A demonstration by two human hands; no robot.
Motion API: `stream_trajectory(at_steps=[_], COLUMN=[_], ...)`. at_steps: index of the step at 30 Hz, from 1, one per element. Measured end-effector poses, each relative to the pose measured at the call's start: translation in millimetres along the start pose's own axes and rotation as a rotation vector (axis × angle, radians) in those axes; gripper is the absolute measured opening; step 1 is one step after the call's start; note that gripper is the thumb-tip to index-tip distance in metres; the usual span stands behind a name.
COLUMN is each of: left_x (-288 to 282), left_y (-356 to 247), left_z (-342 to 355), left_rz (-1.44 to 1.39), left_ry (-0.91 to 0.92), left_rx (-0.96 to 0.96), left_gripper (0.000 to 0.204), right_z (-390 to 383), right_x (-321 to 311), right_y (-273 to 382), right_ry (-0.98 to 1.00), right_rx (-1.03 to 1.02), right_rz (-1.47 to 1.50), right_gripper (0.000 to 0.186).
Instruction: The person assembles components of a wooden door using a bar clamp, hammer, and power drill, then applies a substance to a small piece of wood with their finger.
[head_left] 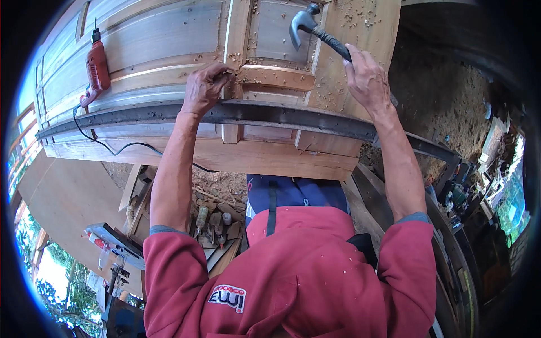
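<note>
My right hand is wrapped round the dark handle of a claw hammer, its steel head raised over the far part of a wooden panelled door. The door lies flat in front of me, with wood chips scattered over it. My left hand is closed in a pinch at the joint between a frame piece and a short cross rail. Whatever sits between its fingertips is too small to make out. A long dark metal bar runs across the door just below both hands.
A red power drill rests on the door at the left, its black cord trailing over the near edge. Several bottles and tools stand below the door by my left arm. At the left leans a wooden sheet. Scrap lies at the right.
</note>
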State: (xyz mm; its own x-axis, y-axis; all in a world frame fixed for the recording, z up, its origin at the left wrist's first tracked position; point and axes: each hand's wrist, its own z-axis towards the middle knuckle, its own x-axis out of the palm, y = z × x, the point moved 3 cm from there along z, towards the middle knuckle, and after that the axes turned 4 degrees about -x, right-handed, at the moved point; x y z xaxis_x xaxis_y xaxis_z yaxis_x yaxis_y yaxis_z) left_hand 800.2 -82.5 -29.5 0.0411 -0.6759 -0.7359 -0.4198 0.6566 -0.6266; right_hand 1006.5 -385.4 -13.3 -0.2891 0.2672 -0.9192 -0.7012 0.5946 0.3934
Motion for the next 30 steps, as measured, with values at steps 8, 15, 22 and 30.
stream_trajectory(at_steps=[8, 15, 22, 30], left_x=[0, 2, 4, 5], left_y=[2, -3, -2, 2], left_z=[-2, -2, -3, -4], left_rz=[-0.022, 0.117, 0.200, 0.139], left_ry=[0.026, -0.019, 0.039, 0.024], left_rx=[0.014, 0.160, 0.162, 0.127], left_gripper=[0.019, 0.014, 0.014, 0.020], right_z=[-7, -12, -33, -16], right_x=[-26, -15, 1, 24], right_y=[50, 73, 89, 87], right_ry=[0.007, 0.123, 0.024, 0.099], right_rx=[-0.031, -0.099, -0.342, -0.516], right_rz=[0.483, 0.534, 0.320, 0.192], right_gripper=[0.028, 0.031, 0.036, 0.041])
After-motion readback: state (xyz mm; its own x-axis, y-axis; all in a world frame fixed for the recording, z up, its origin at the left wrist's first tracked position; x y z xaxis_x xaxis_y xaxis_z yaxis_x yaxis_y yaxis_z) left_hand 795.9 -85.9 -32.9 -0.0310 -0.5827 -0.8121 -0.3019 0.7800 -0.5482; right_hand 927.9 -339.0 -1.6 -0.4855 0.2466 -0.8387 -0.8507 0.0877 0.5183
